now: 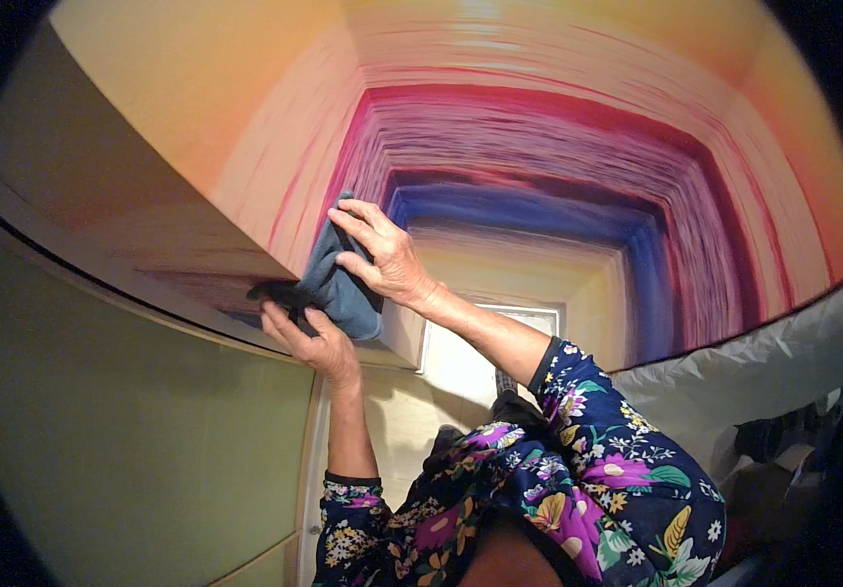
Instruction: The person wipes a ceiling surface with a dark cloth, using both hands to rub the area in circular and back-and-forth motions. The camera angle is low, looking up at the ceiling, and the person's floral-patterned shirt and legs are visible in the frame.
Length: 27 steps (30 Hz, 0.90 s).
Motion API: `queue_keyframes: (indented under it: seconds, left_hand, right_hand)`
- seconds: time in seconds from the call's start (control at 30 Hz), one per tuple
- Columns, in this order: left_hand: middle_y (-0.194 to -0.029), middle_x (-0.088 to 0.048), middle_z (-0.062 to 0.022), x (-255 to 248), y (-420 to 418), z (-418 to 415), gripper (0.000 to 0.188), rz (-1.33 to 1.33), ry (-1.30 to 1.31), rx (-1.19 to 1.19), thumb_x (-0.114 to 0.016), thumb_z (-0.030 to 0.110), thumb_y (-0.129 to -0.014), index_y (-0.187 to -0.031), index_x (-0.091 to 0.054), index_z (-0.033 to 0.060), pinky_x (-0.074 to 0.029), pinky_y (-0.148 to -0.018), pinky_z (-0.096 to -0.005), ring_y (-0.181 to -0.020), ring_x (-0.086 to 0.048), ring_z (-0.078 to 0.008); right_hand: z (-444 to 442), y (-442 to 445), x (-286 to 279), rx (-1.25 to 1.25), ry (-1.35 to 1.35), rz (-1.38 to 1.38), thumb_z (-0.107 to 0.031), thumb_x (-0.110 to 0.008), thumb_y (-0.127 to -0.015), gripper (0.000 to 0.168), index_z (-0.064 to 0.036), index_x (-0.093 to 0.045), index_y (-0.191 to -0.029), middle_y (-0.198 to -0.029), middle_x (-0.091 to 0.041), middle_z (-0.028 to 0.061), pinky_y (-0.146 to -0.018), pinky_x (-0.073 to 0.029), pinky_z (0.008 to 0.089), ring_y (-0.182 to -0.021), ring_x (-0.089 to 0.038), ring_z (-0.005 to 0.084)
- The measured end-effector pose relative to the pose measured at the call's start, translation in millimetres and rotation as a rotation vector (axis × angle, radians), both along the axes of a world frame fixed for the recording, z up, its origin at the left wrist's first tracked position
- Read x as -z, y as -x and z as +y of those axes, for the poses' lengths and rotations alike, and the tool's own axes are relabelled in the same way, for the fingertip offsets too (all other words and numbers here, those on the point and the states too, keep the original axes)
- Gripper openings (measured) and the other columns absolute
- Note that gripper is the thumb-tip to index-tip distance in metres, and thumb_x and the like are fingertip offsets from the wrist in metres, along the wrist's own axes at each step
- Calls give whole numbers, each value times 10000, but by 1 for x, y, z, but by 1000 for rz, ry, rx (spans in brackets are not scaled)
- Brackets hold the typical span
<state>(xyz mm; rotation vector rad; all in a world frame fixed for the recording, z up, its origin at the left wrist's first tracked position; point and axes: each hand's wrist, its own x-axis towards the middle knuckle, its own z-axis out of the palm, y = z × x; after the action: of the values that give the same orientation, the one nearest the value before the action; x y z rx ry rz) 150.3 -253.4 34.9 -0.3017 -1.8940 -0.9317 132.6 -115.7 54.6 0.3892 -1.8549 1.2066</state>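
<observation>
A dark blue-grey cloth is spread between my two hands against the corner of a painted wall. My right hand presses the cloth's upper part onto the pink and purple stripes with fingers spread. Lower and to the left, my left hand holds the cloth's other side around the wall's outer edge, on the shaded side face. The wall carries bands of orange, pink, purple, blue and pale yellow. Part of the cloth lies hidden under my right fingers.
A green panel with a pale frame stands at the left. Whitish plastic sheeting runs along the right, with dark items behind it, too dim to name. Below lies a pale floor beside a white-edged bright surface.
</observation>
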Motion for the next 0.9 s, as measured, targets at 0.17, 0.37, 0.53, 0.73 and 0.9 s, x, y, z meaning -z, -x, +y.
queue_keyframes:
  seconds: [0.17, 0.37, 0.53, 0.73, 0.9]
  left_hand:
    - [-1014, -455, -203, 6, 4, 3, 465, -31, 87, -49, -481, -37, -738, -1200, -423, -36, -382, -819, -414, -941, -465, -347]
    - [-861, -480, -150, 4, -1, 4, 219, -1, -23, -61, -522, -83, -697, -914, -496, -63, -397, -759, -394, -826, -487, -294]
    - [-790, -507, -81, -8, -44, 13, 199, -7, -9, 92, -521, -74, -704, -889, -528, 0, -413, -634, -309, -698, -492, -214]
    - [-716, -472, -96, -8, -28, 16, 223, 15, -30, 319, -545, -99, -675, -877, -526, -6, -393, -534, -303, -598, -463, -206]
    - [-755, -489, -54, -34, 21, 44, 200, 85, -33, 301, -547, -71, -691, -874, -538, 9, -424, -589, -265, -635, -484, -150]
  right_hand:
    - [13, 11, 15, 35, -23, 19, 43, -545, -696, 358, -35, -531, -1045, -1011, -523, 136, -728, -475, 326, -905, -557, 284]
    - [12, 13, 22, 126, -127, 40, -52, -604, -667, 165, -26, -499, -791, -748, -477, 112, -585, -440, 353, -711, -534, 278]
    - [18, -2, 16, 9, 206, -18, -50, -555, -726, 80, -22, -549, -800, -706, -564, 134, -518, -456, 345, -600, -580, 297]
    - [29, -40, 13, 131, 409, -22, 25, -545, -741, 102, -20, -569, -830, -652, -546, 32, -473, -411, 214, -535, -514, 65]
    - [62, -52, -3, 144, 569, 92, 41, -539, -788, 99, -27, -530, -860, -704, -560, 23, -444, -443, 193, -534, -518, 66]
